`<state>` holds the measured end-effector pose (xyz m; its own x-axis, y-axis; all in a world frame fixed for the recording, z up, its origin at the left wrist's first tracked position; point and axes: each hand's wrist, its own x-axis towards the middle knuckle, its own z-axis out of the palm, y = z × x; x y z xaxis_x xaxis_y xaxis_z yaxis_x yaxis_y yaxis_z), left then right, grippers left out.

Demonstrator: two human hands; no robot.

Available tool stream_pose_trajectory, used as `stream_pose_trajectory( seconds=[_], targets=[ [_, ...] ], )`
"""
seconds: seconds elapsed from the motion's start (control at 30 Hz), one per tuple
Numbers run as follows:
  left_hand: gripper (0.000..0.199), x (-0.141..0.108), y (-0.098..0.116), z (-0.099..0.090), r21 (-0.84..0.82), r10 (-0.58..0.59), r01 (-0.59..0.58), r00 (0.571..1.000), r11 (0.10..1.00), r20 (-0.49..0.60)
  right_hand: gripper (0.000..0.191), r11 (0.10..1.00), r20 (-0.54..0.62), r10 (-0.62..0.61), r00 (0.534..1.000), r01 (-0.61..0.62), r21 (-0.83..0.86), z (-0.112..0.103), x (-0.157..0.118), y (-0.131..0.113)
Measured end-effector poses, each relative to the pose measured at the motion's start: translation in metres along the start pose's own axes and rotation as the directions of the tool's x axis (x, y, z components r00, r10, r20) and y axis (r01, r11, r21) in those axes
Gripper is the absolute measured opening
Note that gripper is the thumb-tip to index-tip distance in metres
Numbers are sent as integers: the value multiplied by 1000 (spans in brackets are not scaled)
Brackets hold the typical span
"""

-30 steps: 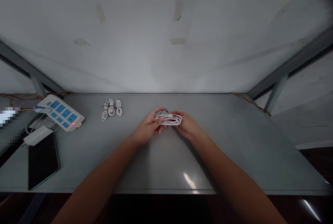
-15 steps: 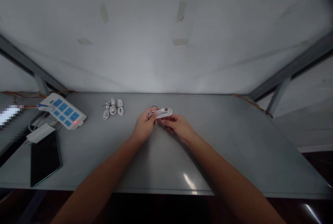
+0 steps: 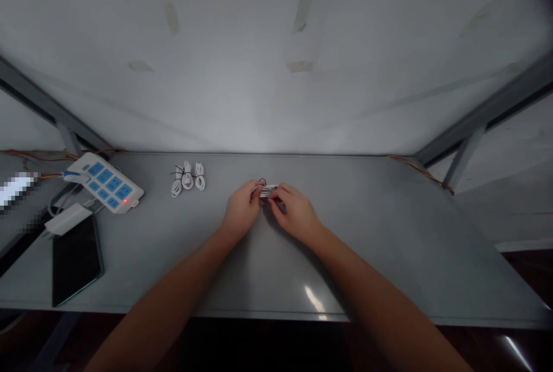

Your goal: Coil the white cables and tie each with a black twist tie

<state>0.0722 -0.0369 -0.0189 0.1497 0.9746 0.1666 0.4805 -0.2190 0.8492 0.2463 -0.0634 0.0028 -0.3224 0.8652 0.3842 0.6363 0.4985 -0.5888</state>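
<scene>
A coiled white cable (image 3: 267, 191) is held between both hands over the middle of the table. My left hand (image 3: 243, 205) grips its left end, thumb on top. My right hand (image 3: 294, 208) has its fingers closed on the right end, which they mostly cover. A thin black tie (image 3: 262, 181) loops up from the coil beside the left fingers. Off to the left lie three more bundled white cables, a left one (image 3: 177, 183), a middle one (image 3: 187, 176) and a right one (image 3: 199, 177), with dark ties round them.
A white power strip (image 3: 108, 183) with blue sockets and a lit red light lies at the left. Near it are a white adapter (image 3: 69, 219) and a dark tablet (image 3: 76, 262) by the front edge. The grey table (image 3: 410, 245) meets a pale wall (image 3: 242, 101) behind.
My right hand has moved up onto the right end of the cable coil and closed over it. It was below the coil before. My left hand keeps its hold.
</scene>
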Motion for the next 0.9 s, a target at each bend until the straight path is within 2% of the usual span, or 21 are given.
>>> stream_pose_trajectory(
  seconds=[0.17,0.27,0.37,0.47,0.57,0.63,0.73,0.8,0.9],
  targets=[
    [27,-5,4,2,59,95,-99,993,993,66,21,985,-31,-158,987,156,-70,-5,2,5],
    [26,-6,8,1,125,178,-190,979,974,101,23,957,-64,-271,960,262,-124,-4,3,8],
    [25,-8,10,0,176,218,-236,969,956,116,25,917,-50,-368,928,354,-182,-2,4,11],
    [25,-8,11,0,92,169,-177,981,980,91,23,910,-73,-361,930,335,-243,-1,5,14],
    [21,-7,13,3,-173,20,-8,997,985,69,21,905,-148,-370,917,320,-279,-2,6,16],
    [22,-4,16,5,-434,-110,145,988,889,105,21,900,-189,-387,903,325,-290,-3,7,17],
    [26,-1,20,5,-718,-248,302,951,627,184,22,903,-213,-387,897,322,-285,-4,7,17],
    [25,0,23,4,-781,-287,349,931,518,226,22,905,-218,-386,896,323,-276,-4,7,16],
    [27,-1,24,2,-806,-295,384,916,450,271,24,902,-227,-402,887,341,-263,-3,7,15]
  ],
)
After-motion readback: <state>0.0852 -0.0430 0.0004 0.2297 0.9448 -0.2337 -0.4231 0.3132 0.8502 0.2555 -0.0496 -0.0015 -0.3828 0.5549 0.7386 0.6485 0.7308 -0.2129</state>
